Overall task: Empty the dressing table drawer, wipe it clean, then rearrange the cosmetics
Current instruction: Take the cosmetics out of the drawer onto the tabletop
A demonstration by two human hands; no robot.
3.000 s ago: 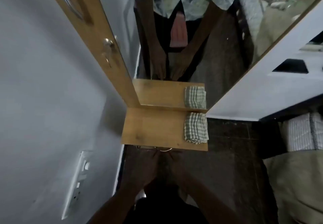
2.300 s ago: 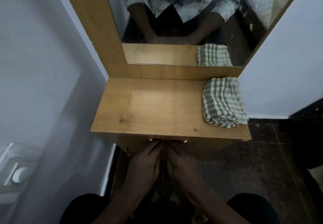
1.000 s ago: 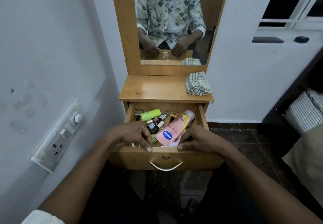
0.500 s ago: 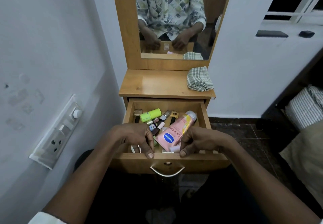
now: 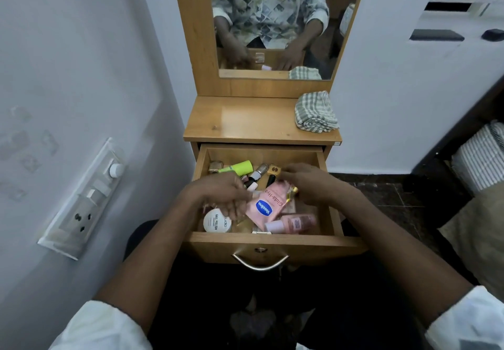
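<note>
The wooden drawer [image 5: 272, 244] of the dressing table is pulled out and holds several cosmetics. A pink Vaseline tube [image 5: 266, 207] lies slantwise in the middle. Behind it lie a green tube [image 5: 237, 168] and small nail polish bottles [image 5: 257, 175]. A white round jar [image 5: 217, 220] and a pink bottle [image 5: 296, 223] lie at the front. My left hand [image 5: 222, 195] hovers over the left side, fingers hanging loosely above the white jar. My right hand [image 5: 311, 186] reaches over the pink tube's cap end with fingers stretched out, hiding it. A folded checked cloth [image 5: 315, 112] lies on the table top [image 5: 242, 120].
A mirror [image 5: 272, 22] stands behind the table top. A white wall with a switch and socket panel [image 5: 87, 199] is close on the left. A white wall is on the right. Dark floor [image 5: 381, 194] and bedding [image 5: 482, 164] lie at the right. The drawer's metal handle [image 5: 260, 263] faces me.
The drawer went from closed to pulled out. Both hands have left its front edge and moved into it over the cosmetics.
</note>
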